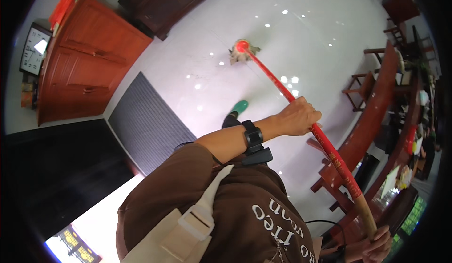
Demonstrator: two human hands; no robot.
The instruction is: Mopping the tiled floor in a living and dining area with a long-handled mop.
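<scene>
A mop with a red handle (272,76) slants across the view. Its round red fitting and ragged beige mop head (237,56) rest on the glossy pale tiled floor (212,26). Around the middle of the handle my left hand (299,116) is closed, with a black device strapped at the wrist. Down at the lower right, my right hand (378,245) grips the bare wooden end of the handle, partly cut off by the dark rim. One green shoe (240,106) shows on the floor below the mop head.
A gray ribbed mat (148,122) lies left, beside a reddish wooden cabinet (91,58). A dark wooden cabinet (159,5) stands at the top. Along the right are a long red wooden bench (379,104), a stool (363,86) and a cluttered table. Water marks or dirt specks show near the mop head.
</scene>
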